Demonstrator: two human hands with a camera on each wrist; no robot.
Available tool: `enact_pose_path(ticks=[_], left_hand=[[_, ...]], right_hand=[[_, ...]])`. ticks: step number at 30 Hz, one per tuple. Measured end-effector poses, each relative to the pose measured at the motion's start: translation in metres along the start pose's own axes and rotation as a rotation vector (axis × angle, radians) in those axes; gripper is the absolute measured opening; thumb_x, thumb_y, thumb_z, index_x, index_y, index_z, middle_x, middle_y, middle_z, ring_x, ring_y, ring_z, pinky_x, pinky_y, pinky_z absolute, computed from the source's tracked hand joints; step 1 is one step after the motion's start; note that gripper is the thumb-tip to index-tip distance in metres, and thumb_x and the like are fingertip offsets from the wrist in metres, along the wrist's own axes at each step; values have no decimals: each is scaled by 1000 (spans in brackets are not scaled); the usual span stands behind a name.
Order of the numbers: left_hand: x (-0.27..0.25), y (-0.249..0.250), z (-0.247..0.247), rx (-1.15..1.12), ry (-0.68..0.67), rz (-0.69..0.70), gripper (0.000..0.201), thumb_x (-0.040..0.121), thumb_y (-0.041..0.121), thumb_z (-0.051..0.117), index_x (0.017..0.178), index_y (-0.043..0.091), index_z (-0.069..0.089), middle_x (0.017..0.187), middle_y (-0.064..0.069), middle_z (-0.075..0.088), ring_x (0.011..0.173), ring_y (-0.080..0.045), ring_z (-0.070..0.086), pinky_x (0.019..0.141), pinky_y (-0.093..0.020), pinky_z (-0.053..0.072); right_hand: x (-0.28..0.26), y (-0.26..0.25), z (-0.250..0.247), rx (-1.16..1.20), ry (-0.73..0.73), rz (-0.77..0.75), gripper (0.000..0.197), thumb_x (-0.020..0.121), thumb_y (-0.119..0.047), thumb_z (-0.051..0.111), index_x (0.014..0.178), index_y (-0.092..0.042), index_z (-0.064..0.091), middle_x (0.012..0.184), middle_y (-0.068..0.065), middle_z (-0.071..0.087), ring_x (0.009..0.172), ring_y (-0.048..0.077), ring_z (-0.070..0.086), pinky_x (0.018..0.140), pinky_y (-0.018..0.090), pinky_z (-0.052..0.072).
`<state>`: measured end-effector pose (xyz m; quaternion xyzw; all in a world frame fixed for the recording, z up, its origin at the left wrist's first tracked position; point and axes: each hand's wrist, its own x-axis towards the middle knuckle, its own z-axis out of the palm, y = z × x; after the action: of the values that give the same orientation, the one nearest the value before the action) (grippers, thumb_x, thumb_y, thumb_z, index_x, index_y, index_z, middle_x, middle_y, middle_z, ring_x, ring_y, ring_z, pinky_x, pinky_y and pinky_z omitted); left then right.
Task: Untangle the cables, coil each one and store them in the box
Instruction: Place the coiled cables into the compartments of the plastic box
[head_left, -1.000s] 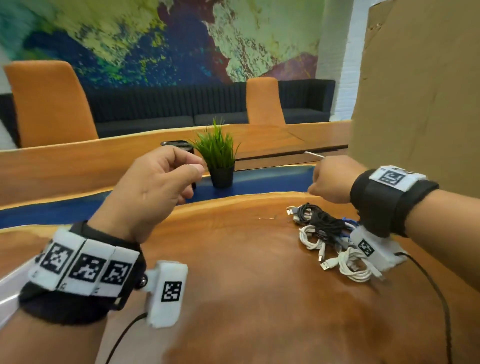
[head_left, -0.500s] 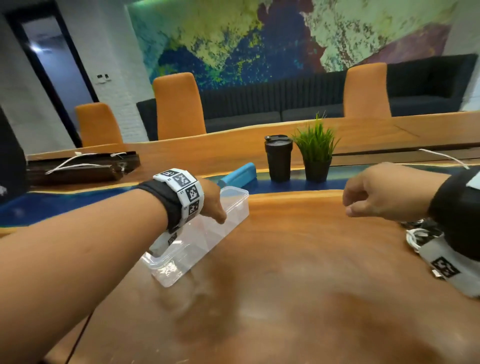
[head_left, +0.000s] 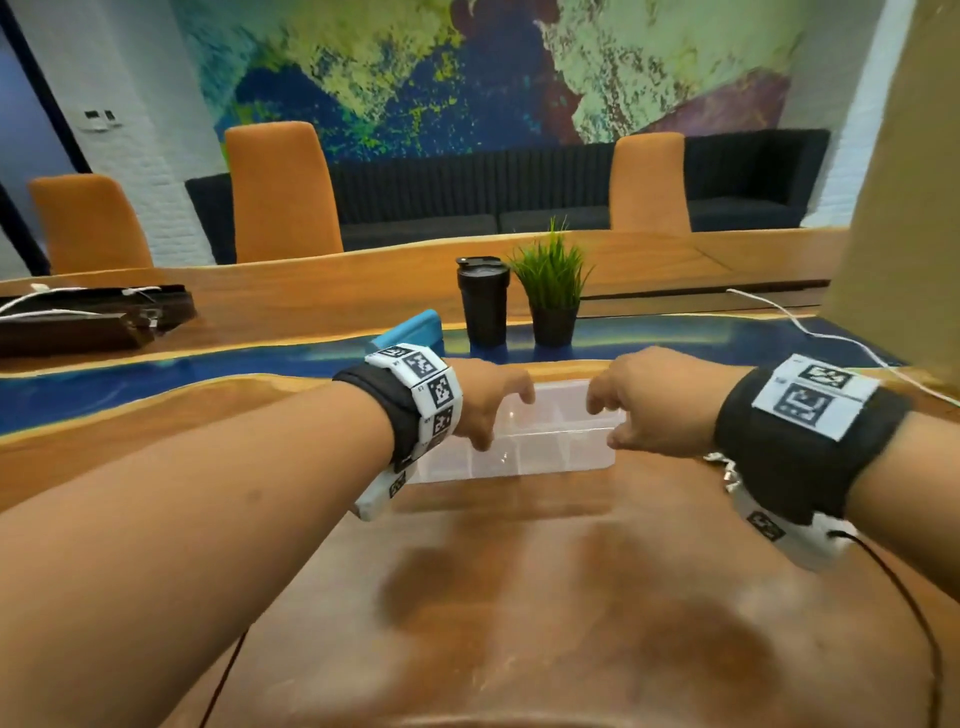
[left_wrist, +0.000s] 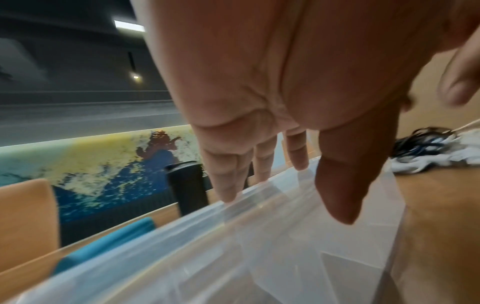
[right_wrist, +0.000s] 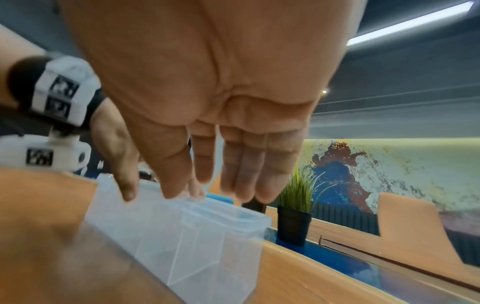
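A clear plastic box (head_left: 540, 460) with divided compartments lies crosswise on the wooden table (head_left: 519, 597), straight ahead of me. My left hand (head_left: 501, 415) holds its left end, fingertips on the far rim and thumb over the near side, as the left wrist view (left_wrist: 272, 185) shows above the box (left_wrist: 259, 257). My right hand (head_left: 613, 421) reaches over the right end with straight fingers; its thumb is at the rim of the box (right_wrist: 194, 236). The tangled black, blue and white cables (left_wrist: 428, 152) lie to the right, mostly hidden behind my right wrist (head_left: 724, 467).
A black cup (head_left: 483, 301) and a small potted plant (head_left: 553, 291) stand just behind the box, with a blue object (head_left: 410, 332) to their left. A cardboard sheet (head_left: 904, 208) rises at the right. A dark tray (head_left: 88, 317) sits far left. A white cable (head_left: 831, 338) trails at the right.
My left hand has brought the box from the left to the centre and turned it crosswise. My right hand has opened from a fist and come onto the box's right end.
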<state>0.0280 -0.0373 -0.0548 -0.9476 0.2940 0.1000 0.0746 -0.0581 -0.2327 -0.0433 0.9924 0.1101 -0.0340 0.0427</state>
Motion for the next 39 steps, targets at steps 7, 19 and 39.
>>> enact_pose_path(ticks=[7,19,39], left_hand=[[18,45,0,-60,80,124,72,85,15,75,146,29,39,86,5,57,79,-14,53,69,-29,39],[-48,-23,18,44,35,-123,79,81,9,74,147,32,36,126,-2,60,88,-16,56,68,-28,45],[-43,31,21,348,44,-166,18,93,14,62,112,14,60,88,-4,55,77,-21,56,63,-29,44]], right_hand=[[-1,8,32,-102,16,82,51,84,-35,70,130,-27,49,117,0,54,100,21,58,83,38,54],[3,7,35,-165,69,90,57,77,-43,76,125,-27,51,111,-2,54,98,20,57,80,34,54],[3,8,34,-246,73,55,23,87,-16,63,109,-21,57,92,-1,50,84,20,54,72,32,52]])
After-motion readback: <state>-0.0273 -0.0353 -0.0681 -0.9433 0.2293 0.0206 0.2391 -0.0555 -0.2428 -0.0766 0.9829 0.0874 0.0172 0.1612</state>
